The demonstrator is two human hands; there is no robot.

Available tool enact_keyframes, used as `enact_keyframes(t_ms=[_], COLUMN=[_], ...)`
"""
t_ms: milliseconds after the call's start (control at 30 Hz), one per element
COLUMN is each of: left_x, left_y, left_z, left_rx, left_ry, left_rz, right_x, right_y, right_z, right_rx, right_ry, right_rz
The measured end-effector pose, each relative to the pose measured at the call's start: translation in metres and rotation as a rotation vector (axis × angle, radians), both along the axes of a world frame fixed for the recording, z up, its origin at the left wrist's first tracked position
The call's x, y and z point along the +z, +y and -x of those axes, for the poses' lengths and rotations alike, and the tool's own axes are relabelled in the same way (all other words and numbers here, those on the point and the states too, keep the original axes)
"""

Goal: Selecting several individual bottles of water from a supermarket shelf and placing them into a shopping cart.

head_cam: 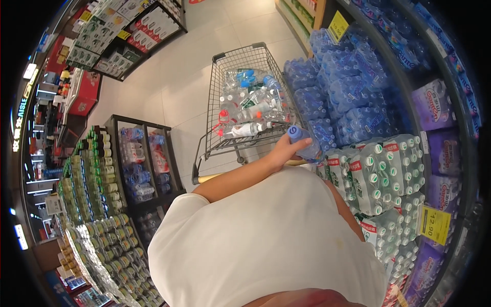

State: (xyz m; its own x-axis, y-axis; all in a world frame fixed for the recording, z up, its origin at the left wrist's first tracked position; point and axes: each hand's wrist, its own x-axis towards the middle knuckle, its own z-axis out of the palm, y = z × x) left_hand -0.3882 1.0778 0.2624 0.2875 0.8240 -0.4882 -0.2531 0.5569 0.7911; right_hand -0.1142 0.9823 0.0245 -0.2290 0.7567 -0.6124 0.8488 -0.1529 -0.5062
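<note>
My left hand (284, 152) is closed around a clear blue plastic bottle (307, 145) with a blue cap. The bottle is tilted, its cap towards the upper left, between the cart and the shelf side. Just beyond stands a wire shopping cart (210, 103), its yellow handle (215, 175) passing behind my forearm. Inside the cart lie several clear plastic bottles, among them a white-labelled bottle (242, 130) and one with a red cap and handle (224, 117). My right hand is out of view; only part of that arm shows beside my white shirt.
Shrink-wrapped blue water packs (345, 84) are stacked on the right. Green-labelled bottle packs (378, 172) stand close by my right side. A dark shelf rack (147, 126) and rows of jars and bottles (92, 172) line the left. Tiled floor (191, 73) runs ahead.
</note>
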Motion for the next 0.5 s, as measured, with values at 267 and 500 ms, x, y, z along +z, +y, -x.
enact_keyframes(t_ms=[267,500], left_x=[-0.002,-0.070], left_y=[0.039,0.101], left_z=[0.078,0.169], left_rx=[0.305,0.423], left_ry=[0.026,0.480], left_rz=[-0.092,-0.123], right_x=[0.061,0.016], right_y=[0.005,-0.022], right_z=[0.008,-0.005], right_rx=[-0.081,-0.309], right_ry=[-0.036,0.064], right_rz=[0.098,-0.034])
